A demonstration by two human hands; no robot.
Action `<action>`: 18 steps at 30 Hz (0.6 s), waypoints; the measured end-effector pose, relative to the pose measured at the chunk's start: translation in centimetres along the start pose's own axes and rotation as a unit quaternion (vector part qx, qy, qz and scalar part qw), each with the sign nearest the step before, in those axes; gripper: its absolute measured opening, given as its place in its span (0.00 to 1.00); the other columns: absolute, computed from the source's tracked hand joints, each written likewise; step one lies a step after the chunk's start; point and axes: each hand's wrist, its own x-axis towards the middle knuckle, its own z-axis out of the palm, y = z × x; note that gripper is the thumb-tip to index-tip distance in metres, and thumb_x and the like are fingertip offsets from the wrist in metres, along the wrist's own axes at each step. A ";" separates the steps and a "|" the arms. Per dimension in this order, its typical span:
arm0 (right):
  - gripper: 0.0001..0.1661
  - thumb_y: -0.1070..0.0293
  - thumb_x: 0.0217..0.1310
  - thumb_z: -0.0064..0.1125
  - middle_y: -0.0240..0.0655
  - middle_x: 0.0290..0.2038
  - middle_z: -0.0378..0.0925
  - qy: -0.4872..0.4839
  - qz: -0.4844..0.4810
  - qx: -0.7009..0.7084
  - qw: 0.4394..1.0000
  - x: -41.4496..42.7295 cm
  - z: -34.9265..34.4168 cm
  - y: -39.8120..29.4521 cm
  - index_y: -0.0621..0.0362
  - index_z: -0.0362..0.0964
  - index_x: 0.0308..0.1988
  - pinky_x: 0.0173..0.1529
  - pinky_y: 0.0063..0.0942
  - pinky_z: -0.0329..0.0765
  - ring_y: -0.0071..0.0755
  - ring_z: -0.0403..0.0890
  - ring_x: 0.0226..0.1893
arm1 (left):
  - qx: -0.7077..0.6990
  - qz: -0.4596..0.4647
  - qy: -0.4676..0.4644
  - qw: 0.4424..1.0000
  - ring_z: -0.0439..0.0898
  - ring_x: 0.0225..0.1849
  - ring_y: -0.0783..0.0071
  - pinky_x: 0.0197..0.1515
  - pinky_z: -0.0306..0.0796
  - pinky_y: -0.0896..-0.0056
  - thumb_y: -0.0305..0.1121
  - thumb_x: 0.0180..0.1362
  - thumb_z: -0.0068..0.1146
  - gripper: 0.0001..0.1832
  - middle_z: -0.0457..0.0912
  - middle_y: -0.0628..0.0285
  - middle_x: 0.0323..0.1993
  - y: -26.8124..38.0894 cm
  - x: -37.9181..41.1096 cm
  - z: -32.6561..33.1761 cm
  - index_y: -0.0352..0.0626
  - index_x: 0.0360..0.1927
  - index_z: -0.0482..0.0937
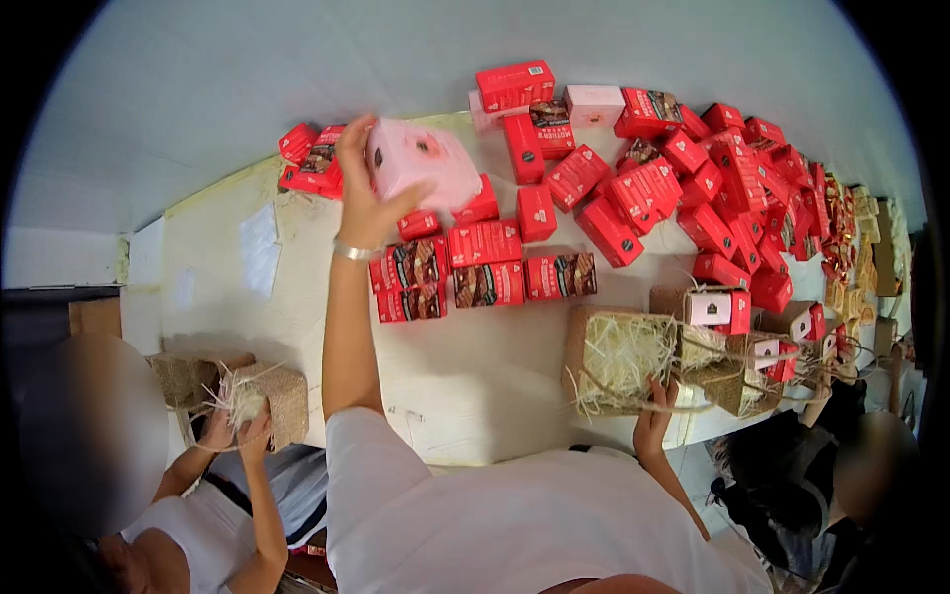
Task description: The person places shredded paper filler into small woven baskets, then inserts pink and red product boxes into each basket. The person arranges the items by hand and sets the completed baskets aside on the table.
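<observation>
Raised over the far part of the table, my left hand (364, 189) grips a pale pink box (434, 167), thumb and fingers spread on its sides. Red printed boxes (486, 243) lie under and beside it, some stacked in a short row nearer me. At the lower right, my right hand (654, 417) holds the near corner of an open burlap bag (573, 364). Pale shredded filler (627, 345) fills the bag's opening, and its rope handle (631, 401) loops past my fingers, which are partly hidden at the rim.
A loose heap of red boxes (735, 178) spreads to the right along the wall. More burlap bags (716, 382) with boxes and filler stand right of mine. To the left, a co-worker's hands (241, 431) are at another burlap bag (286, 401). Another person (794, 460) sits at right.
</observation>
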 end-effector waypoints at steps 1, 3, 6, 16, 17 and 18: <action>0.20 0.83 0.53 0.34 0.51 0.54 0.53 -0.011 -0.004 0.000 1.000 -0.1 -0.2 -0.2 0.65 0.64 0.47 0.57 0.35 0.59 0.53 0.59 0.55 | -0.092 -0.015 -0.033 0.995 0.60 0.55 0.60 0.58 0.56 0.60 0.33 0.27 0.70 0.53 0.57 0.55 0.54 3.9 -1.0 -0.3 0.45 0.58 0.49; 0.20 0.81 0.55 0.38 0.51 0.54 0.54 -0.034 -0.008 -0.016 0.999 0.1 -0.6 0.0 0.65 0.61 0.50 0.57 0.33 0.59 0.52 0.59 0.54 | -0.302 -0.087 -0.072 0.946 0.63 0.53 0.56 0.55 0.60 0.58 0.34 0.23 0.72 0.56 0.59 0.55 0.52 8.6 -4.3 -1.3 0.48 0.60 0.49; 0.21 0.76 0.57 0.42 0.52 0.54 0.55 -0.055 -0.035 -0.005 0.998 -0.3 -1.0 0.4 0.65 0.58 0.52 0.57 0.33 0.58 0.52 0.59 0.54 | -0.522 -0.050 -0.122 0.843 0.65 0.52 0.54 0.54 0.65 0.55 0.36 0.41 0.62 0.38 0.63 0.55 0.49 13.2 -8.8 0.0 0.55 0.58 0.58; 0.25 0.54 0.55 0.49 0.39 0.43 0.70 -0.168 -0.109 0.234 0.951 -2.7 -7.7 -9.4 0.64 0.67 0.45 0.42 0.25 0.65 0.30 0.69 0.38 | -0.499 -0.083 -0.219 0.834 0.68 0.41 0.52 0.46 0.66 0.61 0.34 0.54 0.48 0.16 0.67 0.52 0.38 22.1 -18.3 5.9 0.56 0.47 0.69; 0.29 0.51 0.54 0.50 0.37 0.45 0.69 -0.240 -0.065 0.307 0.919 -2.9 -8.0 -11.6 0.64 0.65 0.48 0.42 0.24 0.66 0.27 0.68 0.37 | -0.500 -0.073 -0.232 0.831 0.68 0.41 0.52 0.45 0.66 0.60 0.33 0.53 0.49 0.14 0.68 0.51 0.37 22.3 -19.0 6.9 0.53 0.45 0.70; 0.35 0.49 0.52 0.52 0.37 0.46 0.68 -0.310 -0.028 0.378 0.872 -3.0 -7.9 -13.0 0.63 0.60 0.52 0.42 0.23 0.66 0.25 0.68 0.37 | -0.494 -0.067 -0.239 0.833 0.68 0.41 0.51 0.45 0.66 0.59 0.32 0.52 0.49 0.13 0.68 0.49 0.37 23.0 -19.7 7.7 0.51 0.43 0.71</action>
